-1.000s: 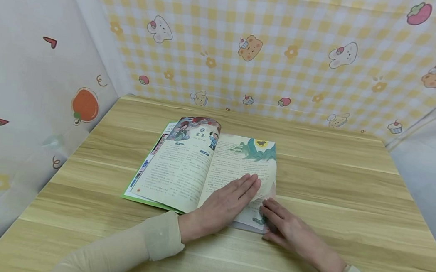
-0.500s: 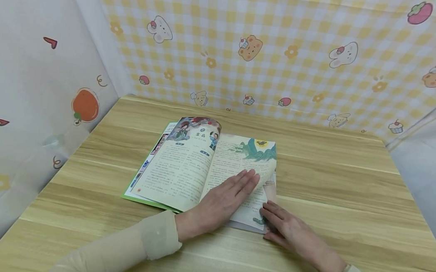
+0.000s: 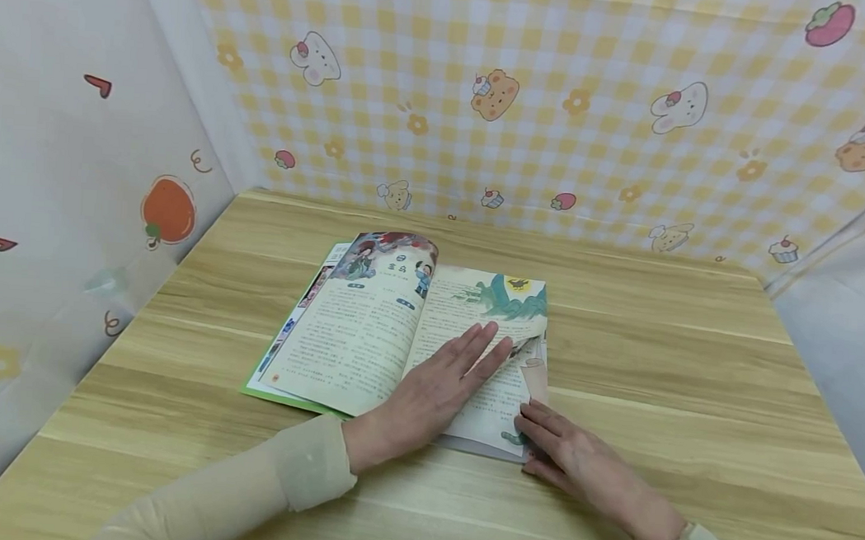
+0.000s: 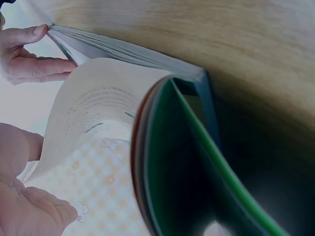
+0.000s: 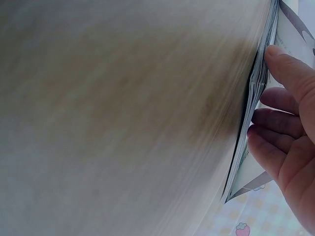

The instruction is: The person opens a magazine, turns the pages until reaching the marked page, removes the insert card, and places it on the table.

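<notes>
An open illustrated magazine (image 3: 339,330) lies on the table, a green edge showing at its left side. My left hand (image 3: 432,394) lies across the right page with fairly straight fingers, its thumb hidden in the head view. Under those fingers the top leaf (image 4: 101,101) bows up, and its lower right part is lifted off the page below (image 3: 483,422). My right hand (image 3: 584,465) holds the magazine's near right corner, the thumb by the near edge and the fingers at the right side. In the right wrist view this thumb (image 5: 290,71) touches the page edges.
The wood-grain table (image 3: 693,385) extends on every side of the magazine. Behind it hangs a yellow checked cloth (image 3: 559,146) with cartoon animals. White cloth (image 3: 53,156) covers the left side and white material (image 3: 860,329) the right.
My left hand has slid a little left and away from me over the right page. The leaf's lower right corner has lifted further, uncovering more of the page below. The right hand stays put.
</notes>
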{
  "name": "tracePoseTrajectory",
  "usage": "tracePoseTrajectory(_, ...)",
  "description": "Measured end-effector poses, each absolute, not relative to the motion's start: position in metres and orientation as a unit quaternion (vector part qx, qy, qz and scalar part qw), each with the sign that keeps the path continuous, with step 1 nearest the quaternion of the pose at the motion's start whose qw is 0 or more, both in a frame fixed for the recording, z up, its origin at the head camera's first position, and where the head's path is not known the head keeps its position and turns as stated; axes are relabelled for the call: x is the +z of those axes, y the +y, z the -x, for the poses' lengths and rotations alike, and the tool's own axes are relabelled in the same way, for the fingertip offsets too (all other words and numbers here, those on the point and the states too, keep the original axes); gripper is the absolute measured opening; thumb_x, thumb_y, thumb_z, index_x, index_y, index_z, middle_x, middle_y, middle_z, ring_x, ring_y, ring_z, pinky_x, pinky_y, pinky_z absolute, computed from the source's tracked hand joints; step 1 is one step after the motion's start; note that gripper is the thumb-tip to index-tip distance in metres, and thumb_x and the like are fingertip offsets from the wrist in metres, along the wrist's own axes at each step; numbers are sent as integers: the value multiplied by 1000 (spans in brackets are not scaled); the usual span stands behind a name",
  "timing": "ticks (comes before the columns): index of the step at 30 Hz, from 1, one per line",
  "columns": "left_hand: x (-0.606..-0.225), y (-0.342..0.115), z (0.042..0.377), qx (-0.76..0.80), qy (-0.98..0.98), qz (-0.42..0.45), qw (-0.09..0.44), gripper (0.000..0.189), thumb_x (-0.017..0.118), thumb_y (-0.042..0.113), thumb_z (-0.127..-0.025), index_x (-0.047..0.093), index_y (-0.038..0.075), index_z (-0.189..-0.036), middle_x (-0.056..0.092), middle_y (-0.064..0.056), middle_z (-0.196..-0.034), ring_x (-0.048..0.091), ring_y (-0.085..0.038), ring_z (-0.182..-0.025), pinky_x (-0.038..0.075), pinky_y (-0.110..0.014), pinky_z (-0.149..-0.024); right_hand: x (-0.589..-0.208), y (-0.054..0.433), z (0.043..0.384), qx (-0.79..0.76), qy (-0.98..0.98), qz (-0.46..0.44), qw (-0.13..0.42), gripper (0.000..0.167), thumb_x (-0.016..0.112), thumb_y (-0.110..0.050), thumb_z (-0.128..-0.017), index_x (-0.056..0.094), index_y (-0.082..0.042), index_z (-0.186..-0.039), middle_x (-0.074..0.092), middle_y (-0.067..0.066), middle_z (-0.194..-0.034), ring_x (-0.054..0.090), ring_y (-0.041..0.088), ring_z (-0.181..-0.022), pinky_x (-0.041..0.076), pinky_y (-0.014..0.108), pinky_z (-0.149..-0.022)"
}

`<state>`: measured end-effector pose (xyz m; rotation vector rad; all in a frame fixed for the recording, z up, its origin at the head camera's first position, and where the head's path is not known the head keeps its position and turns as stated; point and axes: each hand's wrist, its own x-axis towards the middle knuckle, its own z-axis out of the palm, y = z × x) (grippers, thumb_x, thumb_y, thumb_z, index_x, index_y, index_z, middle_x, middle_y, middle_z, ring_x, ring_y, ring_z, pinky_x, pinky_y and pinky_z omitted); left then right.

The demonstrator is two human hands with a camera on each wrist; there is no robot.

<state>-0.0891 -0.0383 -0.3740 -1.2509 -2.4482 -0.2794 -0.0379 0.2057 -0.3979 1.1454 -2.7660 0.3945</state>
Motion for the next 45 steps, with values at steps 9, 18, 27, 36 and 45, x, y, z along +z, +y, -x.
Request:
tracePoseTrajectory(9,-375,-41,92,-92,-872,444,182,73,52,-6,-90,13,9,-149,18,-14,-156,20,-25,-143,19,-32,-116,-398,206,39,127,-914,-380,59,47,76,-20,-77,63,3,-116,61,18,-122,59,33,-112,53,41,-84)
tracePoseTrajectory(18,-376,-45,97,-91,-882,442,139,88,61,-13,-78,21,18,-150,21,-17,-154,22,-26,-143,23,-34,-115,-396,205,38,131,-920,-368,26,44,73,-19,-81,63,2,-118,60,18,-125,57,33,-115,52,41,-86)
tracePoseTrajectory(27,-383,-49,100,-19,-894,425,141,72,62,-4,-83,37,22,-145,21,-20,-154,25,-29,-141,26,-35,-113,-396,204,39,135,-920,-367,26,44,74,-20,-80,63,1,-118,59,18,-125,58,33,-114,53,40,-85)
tracePoseTrajectory(36,-386,-49,99,92,-906,391,134,38,56,25,-93,56,31,-131,21,-11,-155,16,-34,-143,25,-48,-112,-396,205,38,133,-920,-368,30,45,74,-20,-80,63,1,-119,59,17,-125,57,32,-115,52,41,-86)
tracePoseTrajectory(45,-392,-48,96,120,-910,369,143,66,46,68,-85,57,23,-131,12,-7,-158,7,-34,-145,11,-56,-112,-393,205,37,133,-927,-351,-7,45,71,-22,-83,61,-1,-122,58,16,-129,56,31,-117,52,41,-87)
